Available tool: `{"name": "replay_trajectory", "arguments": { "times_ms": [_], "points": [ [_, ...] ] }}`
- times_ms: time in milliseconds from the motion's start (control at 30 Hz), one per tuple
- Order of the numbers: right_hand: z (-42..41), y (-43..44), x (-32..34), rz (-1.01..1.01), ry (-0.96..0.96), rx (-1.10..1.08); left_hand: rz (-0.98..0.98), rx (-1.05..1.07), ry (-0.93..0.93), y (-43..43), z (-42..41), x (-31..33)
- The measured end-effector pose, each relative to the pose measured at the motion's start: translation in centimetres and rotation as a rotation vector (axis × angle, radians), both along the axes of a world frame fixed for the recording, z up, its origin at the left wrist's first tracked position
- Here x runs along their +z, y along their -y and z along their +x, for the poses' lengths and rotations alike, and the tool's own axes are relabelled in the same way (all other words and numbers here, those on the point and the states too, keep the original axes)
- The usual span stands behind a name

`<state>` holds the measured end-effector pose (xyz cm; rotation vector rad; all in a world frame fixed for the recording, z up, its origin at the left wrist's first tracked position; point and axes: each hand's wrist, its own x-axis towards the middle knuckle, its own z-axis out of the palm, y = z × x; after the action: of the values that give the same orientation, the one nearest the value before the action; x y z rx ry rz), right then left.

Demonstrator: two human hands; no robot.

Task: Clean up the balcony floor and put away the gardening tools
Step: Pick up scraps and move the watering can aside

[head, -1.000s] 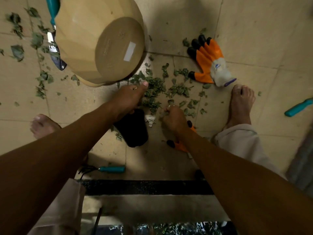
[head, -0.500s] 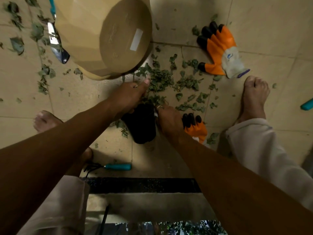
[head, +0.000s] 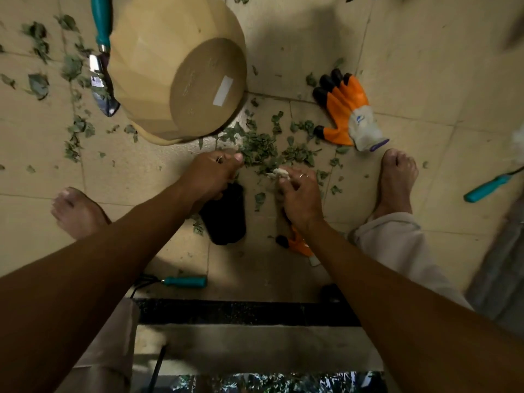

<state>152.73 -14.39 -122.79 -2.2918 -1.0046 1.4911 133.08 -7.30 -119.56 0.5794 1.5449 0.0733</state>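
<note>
The balcony floor (head: 425,66) is lying littered all around the crouching person. The big beige pot (head: 175,75) is resting tipped on its side; it is looking bulky and rigid, so I would be lifting it by the rim with both hands. The orange glove (head: 344,112) is lying limp near the right foot, soft enough to grab anywhere. The trowel (head: 100,66) beside the pot and the hand rake (head: 184,281) near the step are looking stiff and are best taken by their teal handles. The left hand (head: 212,174) is curling around the mouth of a small black pot (head: 226,217), seemingly steadying it. The leaves (head: 261,150) just beyond are looking dry, light and crumbly, better scooped than picked. The right hand (head: 300,199) is pinching a weightless white scrap (head: 279,173).
</note>
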Motion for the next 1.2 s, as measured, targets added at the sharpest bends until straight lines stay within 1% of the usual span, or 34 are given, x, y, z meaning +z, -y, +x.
{"name": "replay_trajectory", "arguments": {
  "times_ms": [33,133,233,300,433,567,633,700,800,867,933,1000,1067,1200],
  "points": [
    [0.0,-0.2,-0.1,-0.005,-0.01,-0.011,0.002,-0.001,-0.007,-0.1,0.1,-0.1],
    [-0.1,-0.7,-0.3,-0.04,-0.105,-0.135,-0.007,0.008,-0.019,-0.2,0.5,-0.1],
    [-0.4,-1.4,0.7,-0.061,-0.259,-0.265,-0.024,0.019,-0.017,-0.2,0.6,-0.4],
    [-0.3,-1.9,1.2,-0.063,-0.324,-0.352,-0.035,0.022,-0.007,-0.1,0.8,-0.5],
    [0.3,-2.5,1.4,-0.078,-0.373,-0.442,-0.042,0.016,0.008,-0.5,1.4,-0.3],
    [0.8,-3.2,1.9,-0.087,-0.374,-0.459,-0.05,0.024,0.03,-0.9,2.2,0.2],
    [0.7,-3.4,2.5,-0.102,-0.376,-0.388,-0.052,0.048,0.041,-1.2,2.3,0.4],
    [0.0,-3.4,3.2,-0.105,-0.401,-0.226,-0.064,0.045,0.076,-1.4,2.5,0.8],
    [-1.9,-3.3,4.2,-0.057,-0.398,-0.031,-0.183,0.071,0.236,-1.1,3.0,1.4],
    [-2.9,-3.1,4.4,-0.054,-0.338,-0.007,-0.258,0.14,0.28,-0.7,2.7,1.3],
    [-3.8,-2.6,4.1,-0.049,-0.247,0.0,-0.28,0.175,0.299,-0.3,2.0,1.2],
    [-4.4,-1.9,3.7,-0.056,-0.168,0.027,-0.294,0.158,0.295,0.0,1.3,1.1],
    [-4.9,-1.2,3.3,-0.061,-0.116,0.084,-0.274,0.122,0.254,0.4,0.9,1.0],
    [-4.6,0.1,3.2,-0.026,-0.183,0.127,-0.18,0.093,0.114,1.0,-0.3,0.8]
  ]
}}
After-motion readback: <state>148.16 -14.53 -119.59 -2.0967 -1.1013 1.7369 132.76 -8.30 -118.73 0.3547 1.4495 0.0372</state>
